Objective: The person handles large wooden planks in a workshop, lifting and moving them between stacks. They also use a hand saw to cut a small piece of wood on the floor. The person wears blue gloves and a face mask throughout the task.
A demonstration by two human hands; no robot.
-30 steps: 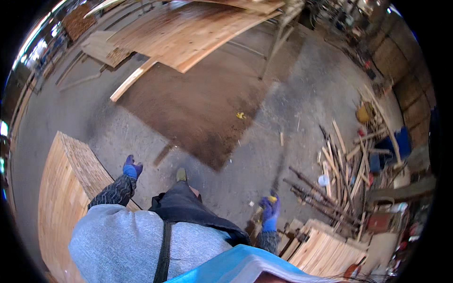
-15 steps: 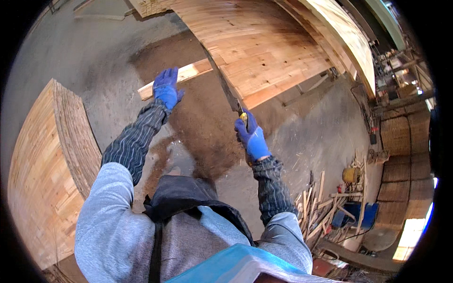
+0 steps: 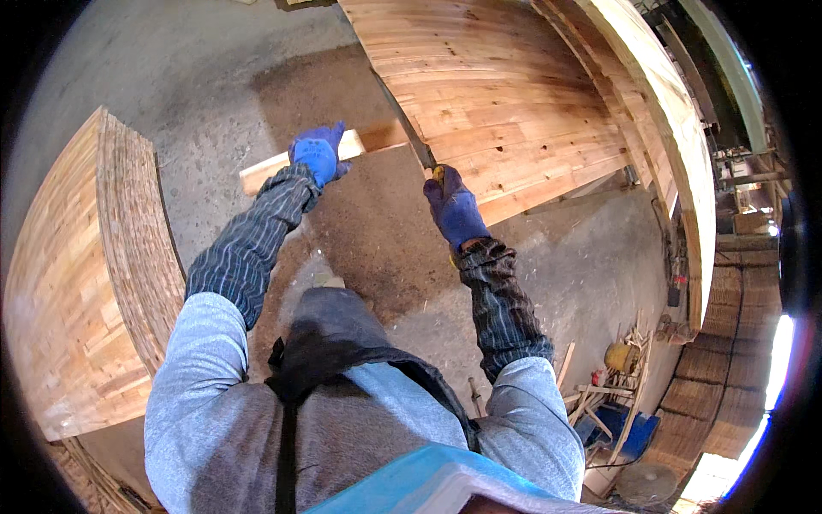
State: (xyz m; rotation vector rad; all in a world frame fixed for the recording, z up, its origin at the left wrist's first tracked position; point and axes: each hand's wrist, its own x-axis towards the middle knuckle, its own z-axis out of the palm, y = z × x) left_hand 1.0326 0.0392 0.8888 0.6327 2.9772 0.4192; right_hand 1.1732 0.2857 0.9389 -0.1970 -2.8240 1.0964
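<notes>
My right hand [image 3: 456,208], in a blue glove, is closed on a yellow-handled tool [image 3: 439,174] at the near left corner of a large wooden panel [image 3: 514,111]. The fingers hide most of the tool, so its exact kind cannot be made out. My left hand [image 3: 317,154], also gloved in blue, is open with its fingers and thumb apart. It is over a pale wooden strip [image 3: 351,144] that runs toward the panel's left edge; whether it touches the strip is unclear.
A stack of wooden panels [image 3: 128,206] stands at my left. More long boards [image 3: 676,111] rise along the panel's right side. Scrap sticks, a blue container [image 3: 629,428] and a yellow object [image 3: 622,356] lie at the lower right. Concrete floor [image 3: 205,111] shows between the stacks.
My right hand has moved up along the panel's left edge with the tool, now hidden more by the fingers. My left hand stays over the strip, slightly turned. The view has shifted.
</notes>
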